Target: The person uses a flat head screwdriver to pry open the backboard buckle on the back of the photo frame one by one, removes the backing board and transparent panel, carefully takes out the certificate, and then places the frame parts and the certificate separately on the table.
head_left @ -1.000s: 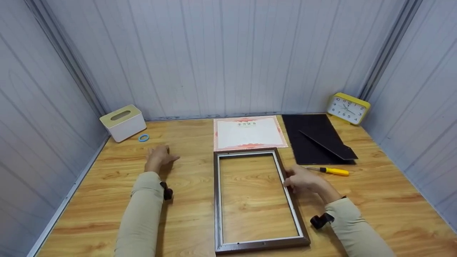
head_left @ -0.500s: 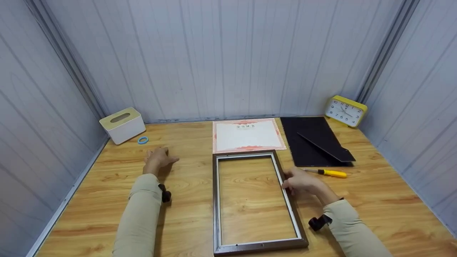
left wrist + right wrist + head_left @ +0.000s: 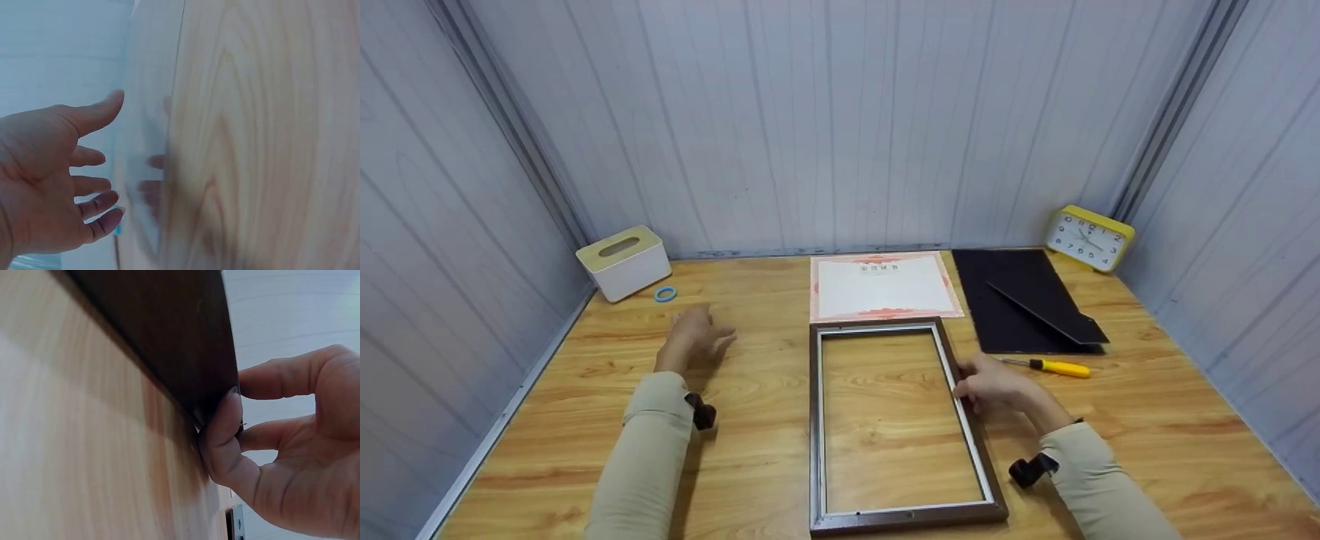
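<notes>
A brown picture frame [image 3: 819,427] with a silver inner edge lies flat on the table. My right hand [image 3: 996,382] grips its right side; in the right wrist view the fingers [image 3: 225,433] curl around the frame's dark edge [image 3: 169,332]. To the left, my left hand [image 3: 694,336] hovers just over the table, fingers loosely extended and holding nothing. Beside that hand, the left wrist view shows a glossy see-through strip [image 3: 149,112] with a straight edge, mirroring the fingers; what it belongs to is unclear. A red-bordered certificate [image 3: 881,289] lies beyond the frame.
A black backing board [image 3: 990,315] with its angled stand leg [image 3: 1050,315] lies at the back right. Close to my right hand is a yellow-handled screwdriver [image 3: 1061,368]. A yellow clock [image 3: 1087,240], a tissue box [image 3: 626,270] and a blue ring [image 3: 665,294] stand or lie near the walls.
My left hand has shifted slightly and its fingers look a little raised from the tabletop. My right hand keeps its grip on the picture frame, which stays in place.
</notes>
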The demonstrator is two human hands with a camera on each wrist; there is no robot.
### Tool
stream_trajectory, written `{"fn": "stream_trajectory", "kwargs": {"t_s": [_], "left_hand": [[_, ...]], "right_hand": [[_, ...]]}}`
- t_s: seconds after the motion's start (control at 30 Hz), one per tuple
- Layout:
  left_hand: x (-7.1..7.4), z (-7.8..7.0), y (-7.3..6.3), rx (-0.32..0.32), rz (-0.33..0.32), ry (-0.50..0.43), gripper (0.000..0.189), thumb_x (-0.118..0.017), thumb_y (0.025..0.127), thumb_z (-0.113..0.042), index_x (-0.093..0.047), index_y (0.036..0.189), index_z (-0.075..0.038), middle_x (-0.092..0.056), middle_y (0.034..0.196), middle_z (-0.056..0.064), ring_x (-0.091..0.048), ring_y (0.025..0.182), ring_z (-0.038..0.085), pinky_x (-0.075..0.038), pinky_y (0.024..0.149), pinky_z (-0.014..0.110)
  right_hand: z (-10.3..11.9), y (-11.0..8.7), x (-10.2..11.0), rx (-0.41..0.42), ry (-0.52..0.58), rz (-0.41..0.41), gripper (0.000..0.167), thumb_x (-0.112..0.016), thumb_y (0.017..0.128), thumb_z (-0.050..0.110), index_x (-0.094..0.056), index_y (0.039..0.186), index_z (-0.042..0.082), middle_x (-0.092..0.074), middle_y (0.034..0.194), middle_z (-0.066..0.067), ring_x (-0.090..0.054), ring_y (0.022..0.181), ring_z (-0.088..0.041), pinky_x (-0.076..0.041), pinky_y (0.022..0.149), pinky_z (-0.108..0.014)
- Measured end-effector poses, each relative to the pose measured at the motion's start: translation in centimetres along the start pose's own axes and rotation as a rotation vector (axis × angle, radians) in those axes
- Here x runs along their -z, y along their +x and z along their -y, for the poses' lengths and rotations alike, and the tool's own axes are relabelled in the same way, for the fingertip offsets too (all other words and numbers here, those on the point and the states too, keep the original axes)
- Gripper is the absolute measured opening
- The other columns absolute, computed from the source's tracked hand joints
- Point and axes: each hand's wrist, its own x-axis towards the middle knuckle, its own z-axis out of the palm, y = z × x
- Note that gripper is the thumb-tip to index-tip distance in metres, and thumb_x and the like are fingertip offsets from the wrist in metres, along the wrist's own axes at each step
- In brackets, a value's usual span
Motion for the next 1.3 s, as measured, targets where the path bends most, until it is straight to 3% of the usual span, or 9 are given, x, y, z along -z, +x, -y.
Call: {"fn": "stream_trajectory", "kwargs": {"t_s": [0.1, 0.17, 0.37, 0.47, 0.67, 0.77, 0.9, 1.03, 1.3], "left_hand": [[-0.2, -1.2, -0.5, -0.046, 0.009, -0.035, 0.079, -0.062, 0.1, -0.032, -0.022, 0.154, 0.009, -0.042, 0.144, 0.035, -0.043, 0.127, 0.05, -0.041, 0.103, 0.056], [-0.6, -2.3, -1.0, -0.088, 0.025, -0.066, 0.081, -0.063, 0.1, -0.03, -0.018, 0.156, 0.006, -0.027, 0.156, 0.032, -0.022, 0.143, 0.05, -0.027, 0.113, 0.06], [-3.2, -5.1, -3.3, -0.194, 0.192, -0.184, 0.081, -0.071, 0.095, -0.023, -0.025, 0.157, 0.001, -0.042, 0.148, 0.031, -0.059, 0.118, 0.04, -0.042, 0.105, 0.053], [-4.5, -6.3, -4.5, -0.239, 0.285, -0.198, 0.085, -0.078, 0.089, -0.02, -0.029, 0.157, -0.004, -0.047, 0.146, 0.028, -0.062, 0.115, 0.037, -0.039, 0.108, 0.054], [-7.0, -7.3, -5.9, -0.37, 0.383, -0.148, 0.099, -0.086, 0.08, -0.02, -0.027, 0.158, -0.006, -0.035, 0.156, 0.022, -0.033, 0.143, 0.038, -0.026, 0.116, 0.051], [-7.8, -7.7, -6.2, -0.41, 0.412, -0.096, 0.104, -0.087, 0.078, -0.025, -0.025, 0.159, -0.006, -0.028, 0.16, 0.019, -0.024, 0.147, 0.034, -0.02, 0.119, 0.048], [-8.3, -8.0, -6.3, -0.427, 0.425, -0.09, 0.105, -0.088, 0.076, -0.026, -0.026, 0.158, -0.005, -0.027, 0.16, 0.019, -0.022, 0.148, 0.033, -0.019, 0.119, 0.046], [-8.7, -8.1, -6.3, -0.417, 0.424, -0.095, 0.102, -0.088, 0.076, -0.025, -0.029, 0.157, -0.005, -0.029, 0.159, 0.02, -0.024, 0.147, 0.034, -0.02, 0.119, 0.046], [-9.3, -8.0, -6.4, -0.401, 0.441, -0.119, 0.104, -0.089, 0.076, -0.024, -0.027, 0.157, -0.005, -0.028, 0.159, 0.022, -0.023, 0.147, 0.036, -0.02, 0.119, 0.047]], "right_hand": [[-0.1, 0.2, 0.1, 0.004, 0.01, 0.004, 0.023, -0.062, 0.083, -0.003, -0.059, 0.104, -0.013, -0.053, 0.069, -0.006, -0.051, 0.056, -0.014, -0.049, 0.05, -0.025], [-0.2, 0.3, 0.3, -0.004, 0.014, 0.002, 0.024, -0.063, 0.083, -0.003, -0.059, 0.105, -0.013, -0.053, 0.069, -0.006, -0.051, 0.056, -0.014, -0.049, 0.051, -0.025], [-0.3, 0.4, 0.6, -0.029, 0.027, -0.014, 0.027, -0.063, 0.083, -0.004, -0.058, 0.108, -0.012, -0.053, 0.071, -0.006, -0.05, 0.056, -0.014, -0.048, 0.051, -0.025], [-0.4, 0.5, 0.8, -0.033, 0.042, -0.012, 0.028, -0.062, 0.083, -0.004, -0.057, 0.11, -0.013, -0.053, 0.075, -0.007, -0.05, 0.058, -0.014, -0.048, 0.051, -0.025], [-0.5, 0.4, 0.8, -0.039, 0.036, -0.02, 0.035, -0.062, 0.084, -0.002, -0.055, 0.117, -0.012, -0.055, 0.082, -0.01, -0.052, 0.064, -0.017, -0.048, 0.053, -0.026], [-0.6, 0.4, 0.7, -0.019, 0.043, -0.007, 0.065, -0.062, 0.085, -0.002, -0.038, 0.146, -0.009, -0.055, 0.094, -0.014, -0.051, 0.066, -0.018, -0.047, 0.053, -0.027], [-0.7, 0.3, 1.0, 0.021, 0.012, 0.033, 0.09, -0.062, 0.092, 0.001, -0.004, 0.161, 0.008, -0.052, 0.112, -0.022, -0.05, 0.068, -0.02, -0.046, 0.057, -0.03], [-1.2, 0.1, 1.7, 0.102, -0.079, 0.084, 0.081, -0.06, 0.099, 0.006, -0.008, 0.161, 0.006, -0.047, 0.127, -0.031, -0.052, 0.073, -0.023, -0.049, 0.061, -0.032], [-2.0, -0.2, 2.1, 0.149, -0.182, 0.105, 0.078, -0.062, 0.101, 0.017, -0.012, 0.16, 0.003, -0.009, 0.158, -0.036, -0.038, 0.129, -0.042, -0.048, 0.09, -0.041]]}}
